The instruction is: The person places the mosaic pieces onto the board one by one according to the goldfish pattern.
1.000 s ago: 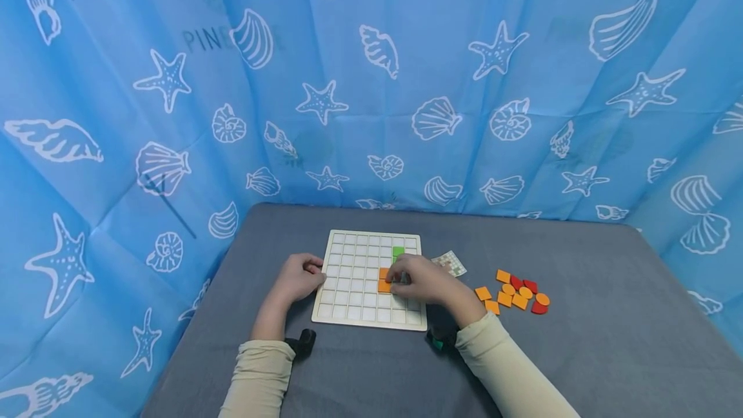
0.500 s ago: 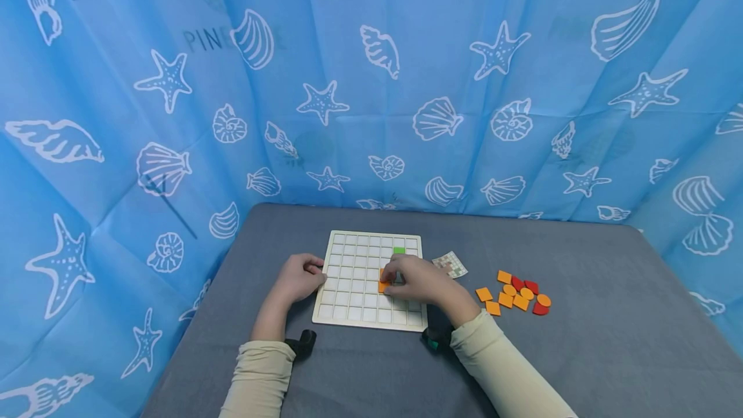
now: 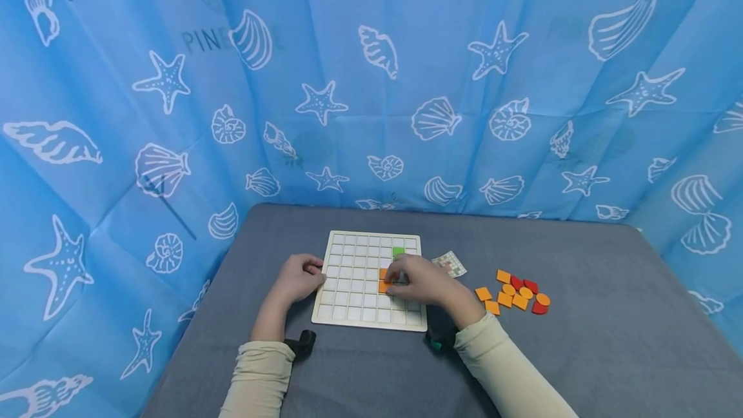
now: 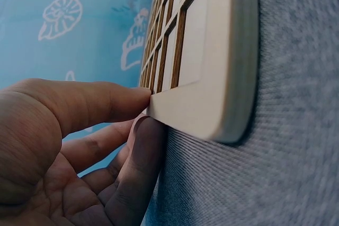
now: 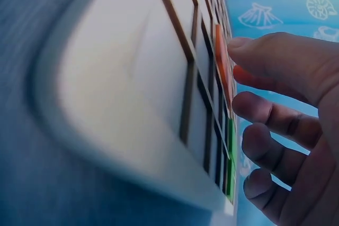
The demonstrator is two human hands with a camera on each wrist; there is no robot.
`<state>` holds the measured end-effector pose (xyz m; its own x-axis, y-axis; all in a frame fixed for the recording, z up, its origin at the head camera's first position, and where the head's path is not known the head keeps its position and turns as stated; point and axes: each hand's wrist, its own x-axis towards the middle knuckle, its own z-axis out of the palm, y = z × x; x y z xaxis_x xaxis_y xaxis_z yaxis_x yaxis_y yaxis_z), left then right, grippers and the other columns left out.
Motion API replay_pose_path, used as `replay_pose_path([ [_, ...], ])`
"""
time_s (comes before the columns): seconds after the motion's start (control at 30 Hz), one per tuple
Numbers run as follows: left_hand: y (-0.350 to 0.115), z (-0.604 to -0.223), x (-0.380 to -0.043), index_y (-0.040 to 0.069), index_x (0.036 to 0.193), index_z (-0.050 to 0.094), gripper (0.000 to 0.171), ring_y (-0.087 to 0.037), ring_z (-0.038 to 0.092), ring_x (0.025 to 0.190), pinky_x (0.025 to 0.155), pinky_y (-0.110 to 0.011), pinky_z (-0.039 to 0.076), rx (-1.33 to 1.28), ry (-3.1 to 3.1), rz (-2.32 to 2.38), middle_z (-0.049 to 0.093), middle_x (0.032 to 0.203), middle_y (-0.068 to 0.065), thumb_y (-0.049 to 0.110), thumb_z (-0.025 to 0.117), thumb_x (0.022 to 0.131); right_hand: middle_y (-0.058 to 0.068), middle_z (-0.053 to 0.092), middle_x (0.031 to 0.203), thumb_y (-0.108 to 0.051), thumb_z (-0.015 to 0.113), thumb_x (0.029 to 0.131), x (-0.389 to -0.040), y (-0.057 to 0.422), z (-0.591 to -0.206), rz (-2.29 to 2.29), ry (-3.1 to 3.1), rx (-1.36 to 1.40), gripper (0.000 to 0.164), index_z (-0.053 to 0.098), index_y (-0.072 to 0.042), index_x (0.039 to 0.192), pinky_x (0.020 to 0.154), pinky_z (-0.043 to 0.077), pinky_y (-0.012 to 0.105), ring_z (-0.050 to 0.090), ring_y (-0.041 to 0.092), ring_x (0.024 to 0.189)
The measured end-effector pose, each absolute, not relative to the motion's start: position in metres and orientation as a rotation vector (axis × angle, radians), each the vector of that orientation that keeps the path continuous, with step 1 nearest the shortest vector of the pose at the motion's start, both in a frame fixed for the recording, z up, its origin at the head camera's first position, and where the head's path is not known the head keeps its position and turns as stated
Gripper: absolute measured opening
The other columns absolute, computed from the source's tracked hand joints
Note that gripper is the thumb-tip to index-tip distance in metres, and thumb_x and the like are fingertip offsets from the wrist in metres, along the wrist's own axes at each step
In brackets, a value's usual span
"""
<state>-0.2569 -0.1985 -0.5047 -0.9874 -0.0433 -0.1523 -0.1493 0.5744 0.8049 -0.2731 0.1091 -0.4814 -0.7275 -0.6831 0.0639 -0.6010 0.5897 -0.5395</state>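
Observation:
A cream grid board [image 3: 348,298] lies flat on the table, orange tiles [image 3: 383,287] and a green tile [image 3: 398,251] in its cells. My left hand [image 3: 298,278] holds the board's left edge; in the left wrist view the thumb [image 4: 127,103] is over the rim and a finger [image 4: 145,146] below it. Over the board's right half, my right hand [image 3: 424,278] has its thumb and index finger at the lower orange tile. The right wrist view shows the thumb [image 5: 265,48] against the orange tile's edge, other fingers curled beside it. The hand covers some cells.
A small patterned card [image 3: 455,264] lies right of the board, partly behind the right hand. Farther right are loose orange squares [image 3: 492,307], orange rounds [image 3: 525,293] and red pieces [image 3: 540,308]. A blue shell-print curtain [image 3: 371,82] hangs behind the grey table [image 3: 580,353].
My right hand shifts slightly left, then back right, with its fingertips staying by the orange tiles; more of the orange shows again now. The left hand stays at the board's edge.

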Motion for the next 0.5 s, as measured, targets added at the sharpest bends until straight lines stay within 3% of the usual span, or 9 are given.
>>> replay_pose_path([
  [0.37,-0.197,-0.505,-0.256,0.001,0.123,0.073,0.030,-0.023,0.064,0.085,0.075,-0.038,0.052,-0.162,2.702,1.380,0.070,0.101,-0.013,0.010,0.074,0.094,-0.001,0.068,0.099,-0.016,0.077,0.098,-0.260,0.179,-0.475,-0.969,2.743,-0.917,0.010,0.080,-0.011,0.106,0.066,0.050,0.025,0.055,0.008,0.075],
  [0.5,-0.197,-0.504,-0.254,0.000,0.123,0.072,0.030,-0.023,0.064,0.085,0.074,-0.037,0.051,-0.160,2.705,1.376,0.069,0.100,-0.013,0.009,0.073,0.094,0.004,0.071,0.106,-0.010,0.072,0.100,-0.251,0.216,-0.476,-1.006,2.806,-0.823,0.017,0.078,-0.007,0.115,0.068,0.051,0.027,0.058,0.008,0.078],
])
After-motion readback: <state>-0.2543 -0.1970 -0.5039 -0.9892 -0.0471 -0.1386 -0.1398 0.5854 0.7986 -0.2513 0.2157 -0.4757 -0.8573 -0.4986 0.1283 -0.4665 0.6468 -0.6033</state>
